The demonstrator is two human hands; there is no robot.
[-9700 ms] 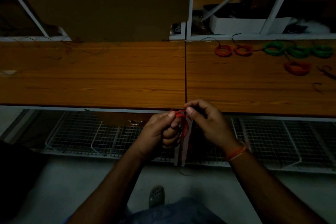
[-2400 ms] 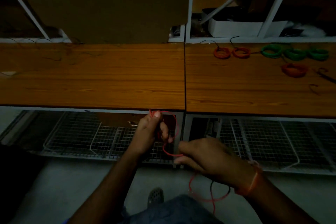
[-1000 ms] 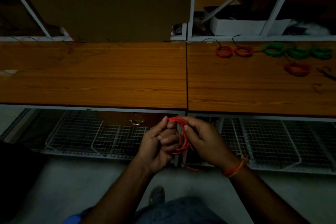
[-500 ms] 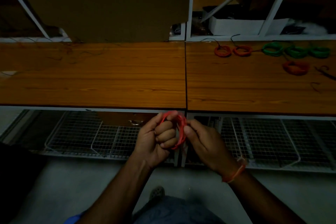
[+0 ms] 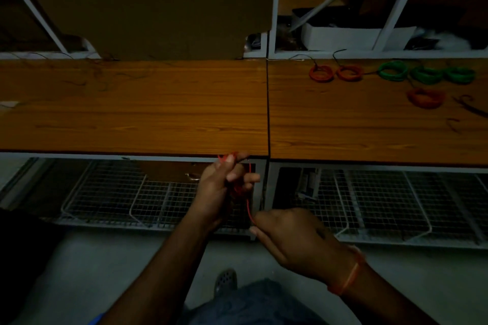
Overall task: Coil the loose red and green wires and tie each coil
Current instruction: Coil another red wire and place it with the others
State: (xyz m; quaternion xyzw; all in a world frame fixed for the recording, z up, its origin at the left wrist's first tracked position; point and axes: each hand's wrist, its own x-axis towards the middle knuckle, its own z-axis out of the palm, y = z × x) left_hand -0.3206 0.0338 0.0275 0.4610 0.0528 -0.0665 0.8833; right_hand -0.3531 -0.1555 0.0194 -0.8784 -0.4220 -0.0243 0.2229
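**Red wire held in front of the worktop edge, finished coils parked far right**

Head view, pretty dim. A red wire (image 5: pixel 239 187) is gripped in the left hand (image 5: pixel 220 192), just below the front edge of the wooden worktop (image 5: pixel 158 113). The left fingers (image 5: pixel 248 179) are curled around a small bundle of red loops, with the thumb pressed up top. One strand is seen running straight down from that bundle to the right hand (image 5: pixel 290 235), where it's pinched between thumb and fingertips, lower and a bit to the right of the left hand. An orange band (image 5: pixel 348 276) is worn on the right wrist.

On the worktop, well away at the far right, three green coils (image 5: pixel 426 74) are lined up in a row touching or nearly touching each other. Two red coils (image 5: pixel 334 73) are laid just left of them, and one more red coil (image 5: pixel 425 97) is set nearer the front. A few thin dark wire scraps (image 5: pixel 470 108) are scattered beside it.

Wire mesh racks (image 5: pixel 118 192) are seen under the worktop, and a cardboard sheet (image 5: pixel 145 5) is propped up behind it.
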